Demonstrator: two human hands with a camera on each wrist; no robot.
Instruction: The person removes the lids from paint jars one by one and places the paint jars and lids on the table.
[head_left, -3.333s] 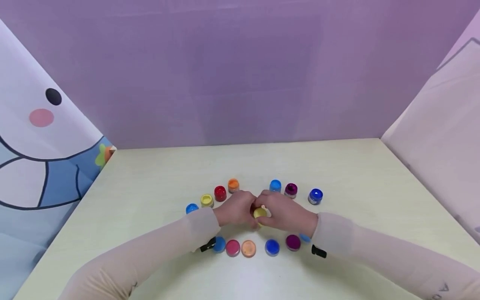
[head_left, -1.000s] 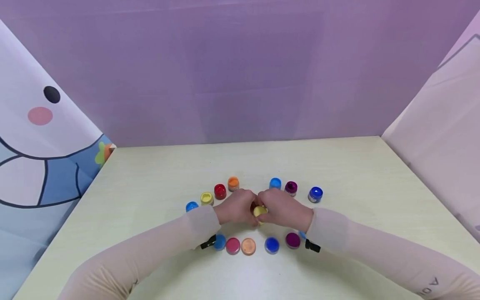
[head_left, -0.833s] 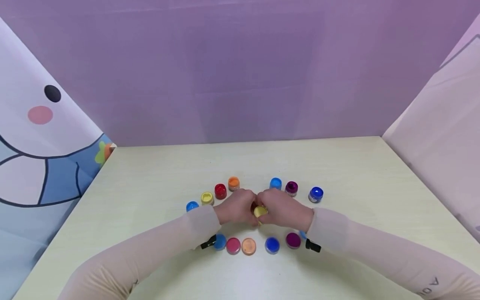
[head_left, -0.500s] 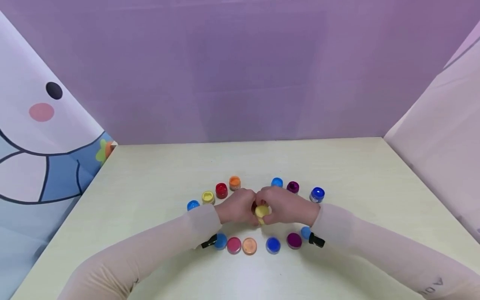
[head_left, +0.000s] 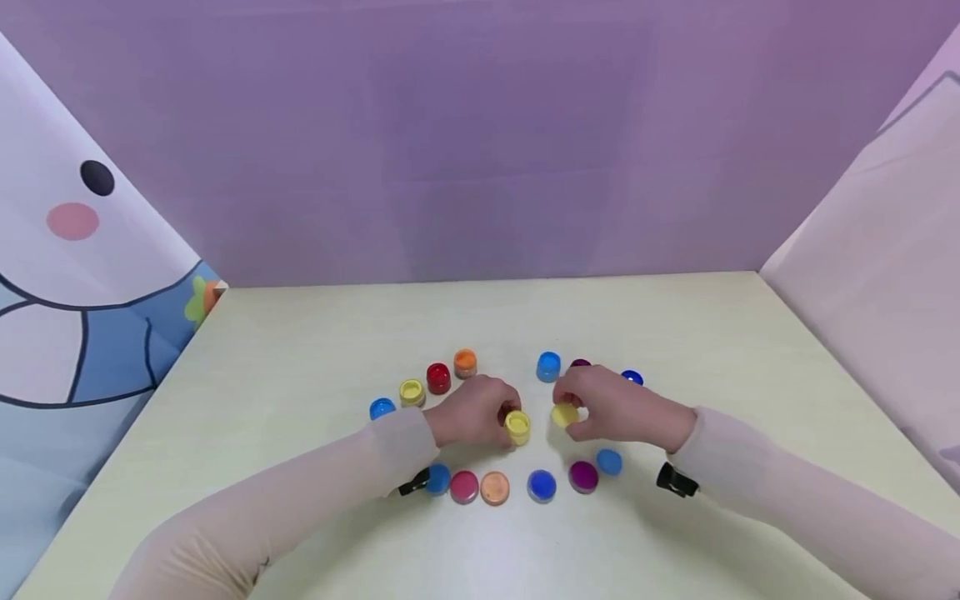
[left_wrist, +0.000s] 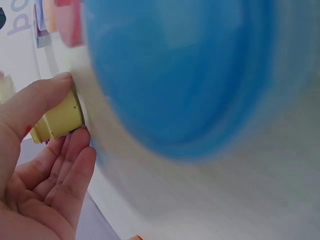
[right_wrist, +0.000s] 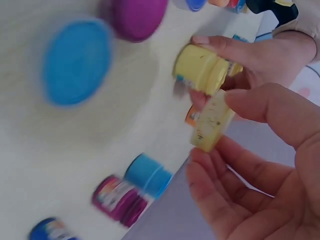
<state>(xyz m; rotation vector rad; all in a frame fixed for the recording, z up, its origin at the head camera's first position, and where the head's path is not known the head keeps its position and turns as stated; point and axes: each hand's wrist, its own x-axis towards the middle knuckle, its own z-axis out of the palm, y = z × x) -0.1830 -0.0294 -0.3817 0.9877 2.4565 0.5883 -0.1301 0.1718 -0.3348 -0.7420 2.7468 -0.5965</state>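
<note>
My left hand [head_left: 476,411] grips a small yellow paint jar [head_left: 517,427] between thumb and fingers, its top uncovered and yellow paint showing inside. In the left wrist view the jar stands upright at the table surface. Just to the right, my right hand [head_left: 618,406] pinches a yellow lid [head_left: 565,415] by its edge. The right wrist view shows this lid [right_wrist: 214,122] tilted between thumb and fingertips, apart from the jar [right_wrist: 200,68].
Behind the hands stand uncovered jars: light blue [head_left: 382,407], yellow [head_left: 412,392], red [head_left: 438,378], orange [head_left: 465,362], another light blue [head_left: 548,367], purple and dark blue. In front lie several lids, among them pink [head_left: 464,487], peach [head_left: 495,488], blue [head_left: 542,486] and purple [head_left: 583,477].
The yellow lid has come off the jar. My right hand has moved right with it, while my left hand keeps its hold on the jar.
</note>
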